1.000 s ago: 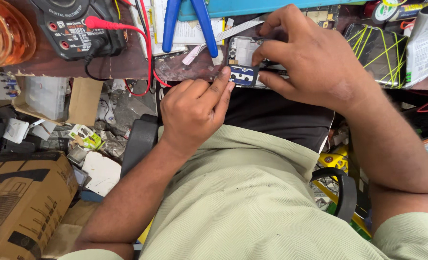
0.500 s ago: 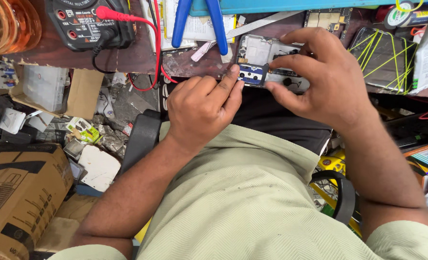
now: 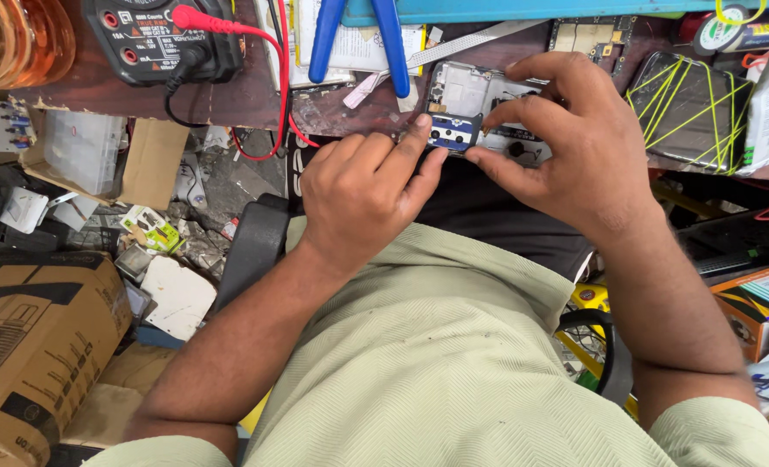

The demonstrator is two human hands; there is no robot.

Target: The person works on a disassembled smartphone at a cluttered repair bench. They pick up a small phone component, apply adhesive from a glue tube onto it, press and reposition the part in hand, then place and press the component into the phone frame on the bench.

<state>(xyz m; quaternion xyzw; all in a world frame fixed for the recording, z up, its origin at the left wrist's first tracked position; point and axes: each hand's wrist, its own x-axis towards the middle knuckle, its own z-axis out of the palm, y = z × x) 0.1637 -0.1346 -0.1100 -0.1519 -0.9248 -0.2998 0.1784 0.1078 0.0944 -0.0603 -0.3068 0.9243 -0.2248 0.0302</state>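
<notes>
- Clear box [image 3: 77, 151] at 9 o'clock; contents unclear.
- Phone [image 3: 479, 112] lies open on bench [image 3: 229, 99] at 12 o'clock.
- Left hand [image 3: 363, 195] grip: fingertip pressing its blue part [image 3: 453, 134].
- Right hand [image 3: 566, 143] grip clamped on phone's edges.

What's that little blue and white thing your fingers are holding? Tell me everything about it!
The small blue part is a little flat rectangular piece, blue with white patches and dark round holes. It lies at the lower corner of an opened phone frame of grey metal on the edge of the brown workbench. The left hand presses a fingertip against its left side, and the right hand pinches it from the right with thumb and finger.
</notes>
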